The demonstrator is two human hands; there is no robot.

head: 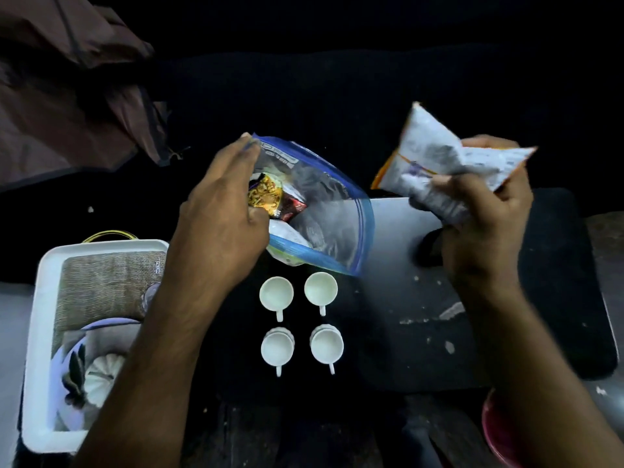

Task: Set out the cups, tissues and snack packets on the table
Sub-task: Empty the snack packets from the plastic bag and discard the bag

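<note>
Nearest me, four white cups already stand two by two on the dark surface, handles toward me, so I count that part done. At nine o'clock a white tray holds a woven cloth and a plate. Farther out, my left hand pinches the open zip bag with packets inside. At two o'clock my right hand has its grip closed on a snack packet, held above the surface. I see no tissues yet.
</note>
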